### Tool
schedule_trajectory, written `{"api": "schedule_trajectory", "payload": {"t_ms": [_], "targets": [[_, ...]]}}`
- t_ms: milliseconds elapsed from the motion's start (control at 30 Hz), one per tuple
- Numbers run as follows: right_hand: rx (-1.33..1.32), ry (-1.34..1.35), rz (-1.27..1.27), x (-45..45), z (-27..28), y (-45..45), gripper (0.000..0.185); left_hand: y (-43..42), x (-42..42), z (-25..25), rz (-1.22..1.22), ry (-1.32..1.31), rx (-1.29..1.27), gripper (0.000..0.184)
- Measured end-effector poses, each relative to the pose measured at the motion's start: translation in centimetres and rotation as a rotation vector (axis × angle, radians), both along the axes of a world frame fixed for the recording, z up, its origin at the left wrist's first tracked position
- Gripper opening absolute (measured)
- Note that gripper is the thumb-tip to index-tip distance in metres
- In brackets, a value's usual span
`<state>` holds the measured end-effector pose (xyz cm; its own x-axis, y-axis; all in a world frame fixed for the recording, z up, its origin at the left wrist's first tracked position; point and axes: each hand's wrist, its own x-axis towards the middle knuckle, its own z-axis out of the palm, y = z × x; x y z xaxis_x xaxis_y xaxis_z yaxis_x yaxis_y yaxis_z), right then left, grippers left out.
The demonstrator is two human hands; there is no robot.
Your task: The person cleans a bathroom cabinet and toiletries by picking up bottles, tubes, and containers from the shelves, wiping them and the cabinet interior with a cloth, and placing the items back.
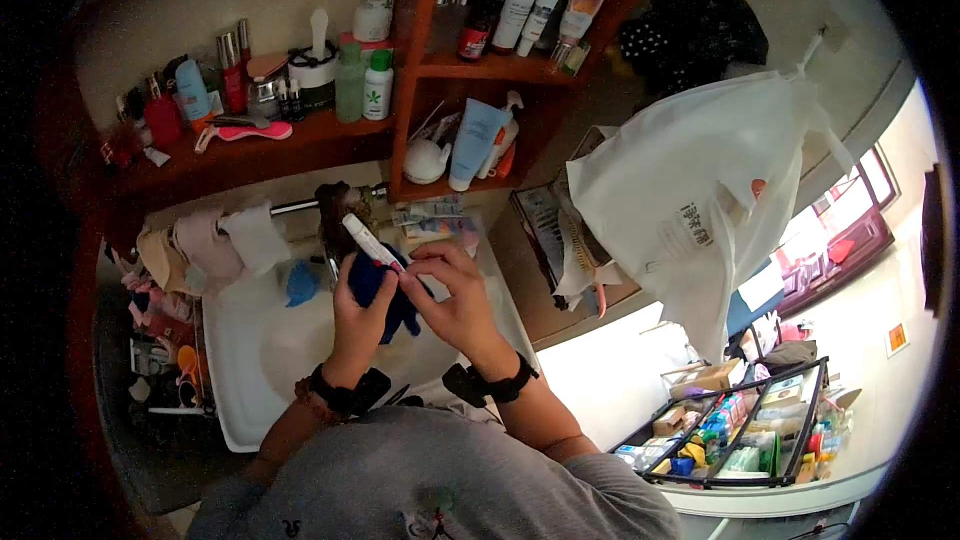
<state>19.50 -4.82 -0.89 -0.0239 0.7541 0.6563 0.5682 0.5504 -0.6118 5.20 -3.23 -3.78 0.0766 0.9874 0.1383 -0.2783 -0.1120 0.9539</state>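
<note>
Both my hands are together over the white washbasin (230, 370). A slim white tube (368, 240) with small dark print and a reddish lower end slants up between them. My left hand (358, 325) is closed around the lower part of this tube. At its reddish end, the fingers of my right hand (450, 298) are pinched. A dark blue cloth-like thing (402, 320) shows behind and between the hands; whether it is held I cannot tell. The faucet (345, 210) stands just beyond the tube, partly covered by something brown.
Several tubes (430, 210) lie on the basin's back right corner. Cloths (205, 245) hang at the back left, near a light blue object (301, 283) in the basin. Wooden shelves (420, 70) with bottles rise behind. A white plastic bag (690, 200) hangs on the right.
</note>
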Motion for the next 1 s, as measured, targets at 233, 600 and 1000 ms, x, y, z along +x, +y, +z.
{"api": "schedule_trajectory", "payload": {"t_ms": [233, 600, 1000], "targets": [[-0.030, 0.501, -0.188, 2.0, 6.2, 1.9, 0.014, -0.1, 0.1, -0.2, 0.087, 0.205, 0.012, 0.041], [0.312, 0.051, -0.662, 12.3, 21.4, 11.2, 0.020, 0.0, -1.1, -1.4, -0.022, 0.187, 0.005, 0.049], [0.155, -0.164, -0.704, 13.3, 24.2, 16.1, 0.018, 0.2, -2.1, -1.5, -0.064, 0.212, -0.027, 0.053]]}}
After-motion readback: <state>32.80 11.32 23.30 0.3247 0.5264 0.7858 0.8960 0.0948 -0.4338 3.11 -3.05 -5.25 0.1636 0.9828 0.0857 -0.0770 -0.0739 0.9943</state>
